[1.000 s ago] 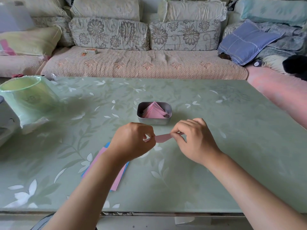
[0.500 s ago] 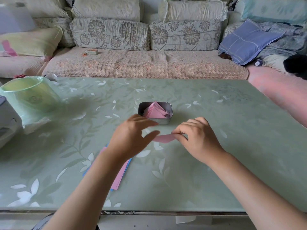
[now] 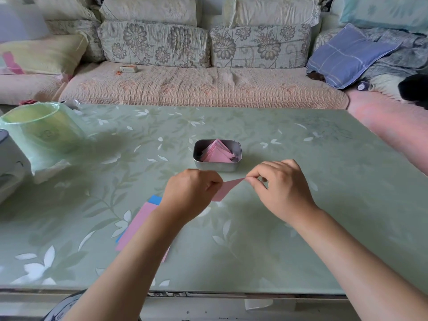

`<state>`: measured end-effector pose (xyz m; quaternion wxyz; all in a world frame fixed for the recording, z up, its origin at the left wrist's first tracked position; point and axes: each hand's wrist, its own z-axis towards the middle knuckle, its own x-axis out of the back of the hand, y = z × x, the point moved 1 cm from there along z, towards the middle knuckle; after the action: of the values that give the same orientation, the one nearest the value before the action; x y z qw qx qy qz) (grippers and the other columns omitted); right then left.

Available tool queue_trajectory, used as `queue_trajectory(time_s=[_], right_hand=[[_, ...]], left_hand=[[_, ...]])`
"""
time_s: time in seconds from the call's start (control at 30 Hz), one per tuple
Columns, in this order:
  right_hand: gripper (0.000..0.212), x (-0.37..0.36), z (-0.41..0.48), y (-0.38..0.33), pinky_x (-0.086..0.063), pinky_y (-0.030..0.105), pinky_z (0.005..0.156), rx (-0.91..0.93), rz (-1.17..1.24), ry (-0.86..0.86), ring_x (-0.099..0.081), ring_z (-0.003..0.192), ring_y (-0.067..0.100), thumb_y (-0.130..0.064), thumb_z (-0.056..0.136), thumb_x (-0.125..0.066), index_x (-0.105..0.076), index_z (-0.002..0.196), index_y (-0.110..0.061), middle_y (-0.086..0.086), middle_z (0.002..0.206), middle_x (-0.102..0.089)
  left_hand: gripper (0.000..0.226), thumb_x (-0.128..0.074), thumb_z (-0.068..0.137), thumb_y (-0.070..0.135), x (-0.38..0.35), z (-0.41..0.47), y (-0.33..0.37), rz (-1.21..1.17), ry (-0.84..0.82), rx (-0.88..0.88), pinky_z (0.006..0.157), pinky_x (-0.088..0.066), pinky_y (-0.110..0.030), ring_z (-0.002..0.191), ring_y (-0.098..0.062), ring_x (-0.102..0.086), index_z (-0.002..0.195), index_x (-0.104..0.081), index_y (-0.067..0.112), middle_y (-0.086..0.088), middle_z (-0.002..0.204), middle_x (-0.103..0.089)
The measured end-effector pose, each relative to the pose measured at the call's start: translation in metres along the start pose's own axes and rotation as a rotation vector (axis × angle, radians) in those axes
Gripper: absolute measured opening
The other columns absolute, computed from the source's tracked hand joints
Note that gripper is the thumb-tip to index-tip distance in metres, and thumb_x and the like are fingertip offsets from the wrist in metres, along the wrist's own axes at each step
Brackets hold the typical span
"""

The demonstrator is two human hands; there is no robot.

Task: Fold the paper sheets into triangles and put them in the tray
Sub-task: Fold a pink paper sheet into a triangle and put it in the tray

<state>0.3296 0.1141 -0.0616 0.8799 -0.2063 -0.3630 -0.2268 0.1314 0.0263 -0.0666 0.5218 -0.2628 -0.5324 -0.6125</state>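
Living-room setting: one green glass-topped table (image 3: 301,239) with a white leaf pattern, one floral sofa (image 3: 203,86) behind it.

- Far left: one white appliance (image 3: 9,163), cut off by the frame edge.
- Beside it: one round bin (image 3: 44,126) lined with a pale green bag.
- Sofa seat, left: one small box (image 3: 128,69).
- Table, left of centre: one flat stack of paper sheets (image 3: 139,225), pink on top and blue showing beneath. The left forearm partly covers it, so the sheets cannot be counted.
- One left hand (image 3: 190,193), fingers curled, pinching the near end of the pink sheet.
- One pink sheet (image 3: 225,189), partly folded and held just above the table between the two hands, just in front of the tray.
- One metal tray (image 3: 217,166), rectangular with rounded corners, holding folded pink triangles (image 3: 217,152). There are several, overlapped, and the exact number cannot be told.
- One right hand (image 3: 282,188), thumb and fingertips pinching the sheet's far pointed corner.
- Sofa, right: one blue checked pillow (image 3: 342,54).
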Motion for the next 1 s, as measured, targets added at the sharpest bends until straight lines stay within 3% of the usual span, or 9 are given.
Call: queue_trajectory(time_s=[0.07, 0.17, 0.23, 0.33, 0.57, 0.7, 0.77, 0.83, 1.0], right_hand=[[0.009, -0.001, -0.001, 0.0, -0.043, 0.04, 0.073, 0.002, 0.007, 0.022, -0.063, 0.07, 0.018, -0.012, 0.084, -0.074, -0.068, 0.086, -0.019, -0.01, 0.084, -0.068], [0.04, -0.003, -0.001, -0.004, -0.043, 0.036, 0.078, 0.031, 0.034, -0.063, -0.06, 0.09, 0.013, -0.009, 0.078, -0.074, -0.066, 0.115, -0.02, -0.005, 0.112, -0.063], [0.056, -0.006, -0.003, -0.009, -0.045, 0.037, 0.085, 0.079, 0.05, -0.154, -0.059, 0.104, 0.017, -0.005, 0.071, -0.076, -0.063, 0.123, -0.022, 0.0, 0.126, -0.056], [0.057, -0.01, -0.005, -0.013, -0.046, 0.041, 0.089, 0.099, 0.068, -0.196, -0.06, 0.105, 0.021, -0.006, 0.065, -0.083, -0.066, 0.117, -0.023, 0.004, 0.133, -0.054], [0.017, -0.013, -0.005, -0.015, -0.044, 0.039, 0.088, 0.07, 0.191, -0.077, -0.062, 0.098, 0.018, -0.022, 0.079, -0.082, -0.072, 0.092, -0.021, 0.002, 0.125, -0.06], [0.004, -0.013, -0.005, -0.013, -0.045, 0.022, 0.086, -0.097, 0.398, -0.085, -0.064, 0.089, 0.006, -0.021, 0.087, -0.077, -0.074, 0.088, -0.02, -0.004, 0.114, -0.065], [0.006, -0.014, -0.003, -0.011, -0.046, 0.017, 0.081, -0.281, 0.543, -0.115, -0.065, 0.084, 0.003, -0.022, 0.089, -0.075, -0.073, 0.084, -0.023, -0.01, 0.104, -0.071], [0.009, -0.014, -0.002, -0.009, -0.047, 0.02, 0.07, -0.449, 0.674, -0.173, -0.063, 0.074, 0.004, -0.024, 0.09, -0.074, -0.074, 0.081, -0.027, -0.007, 0.087, -0.075], [0.012, -0.012, 0.0, -0.005, -0.049, 0.021, 0.063, -0.511, 0.791, -0.192, -0.063, 0.065, 0.01, -0.023, 0.088, -0.076, -0.075, 0.078, -0.03, 0.003, 0.072, -0.072]], left_hand=[[0.012, -0.057, 0.09, 0.036, 0.0, 0.002, -0.002, -0.077, -0.018, 0.092, 0.065, -0.053, -0.03, 0.079, -0.012, -0.065, 0.09, -0.069, 0.034, 0.015, 0.082, -0.071], [0.014, -0.058, 0.079, 0.038, 0.0, 0.006, -0.001, -0.492, -0.052, 0.317, 0.059, -0.049, -0.023, 0.062, -0.008, -0.062, 0.085, -0.066, 0.028, 0.013, 0.071, -0.071], [0.009, -0.06, 0.083, 0.023, -0.001, 0.006, 0.003, -0.836, -0.099, 0.465, 0.066, -0.056, -0.031, 0.061, -0.016, -0.063, 0.087, -0.065, 0.016, -0.002, 0.077, -0.074], [0.004, -0.061, 0.092, 0.013, -0.002, 0.005, 0.002, -1.011, -0.138, 0.557, 0.081, -0.058, -0.042, 0.066, -0.021, -0.066, 0.089, -0.062, 0.011, -0.011, 0.085, -0.073], [0.016, -0.057, 0.097, 0.013, -0.004, 0.004, 0.006, -1.159, -0.263, 0.556, 0.091, -0.057, -0.042, 0.095, -0.033, -0.071, 0.108, -0.068, 0.008, -0.018, 0.106, -0.073], [0.018, -0.055, 0.098, 0.015, -0.004, 0.002, 0.009, -1.154, -0.337, 0.517, 0.087, -0.052, -0.033, 0.092, -0.019, -0.074, 0.104, -0.071, 0.018, 0.0, 0.102, -0.077], [0.02, -0.053, 0.099, 0.018, -0.003, 0.001, 0.01, -1.144, -0.371, 0.485, 0.091, -0.05, -0.033, 0.093, -0.017, -0.074, 0.108, -0.071, 0.021, 0.004, 0.103, -0.076], [0.019, -0.055, 0.098, 0.02, -0.003, 0.0, 0.012, -1.141, -0.403, 0.452, 0.092, -0.05, -0.034, 0.095, -0.017, -0.074, 0.108, -0.072, 0.022, 0.005, 0.105, -0.076], [0.026, -0.056, 0.09, 0.021, -0.001, -0.001, 0.015, -1.087, -0.459, 0.365, 0.092, -0.053, -0.037, 0.1, -0.017, -0.072, 0.11, -0.073, 0.022, 0.003, 0.107, -0.075]])
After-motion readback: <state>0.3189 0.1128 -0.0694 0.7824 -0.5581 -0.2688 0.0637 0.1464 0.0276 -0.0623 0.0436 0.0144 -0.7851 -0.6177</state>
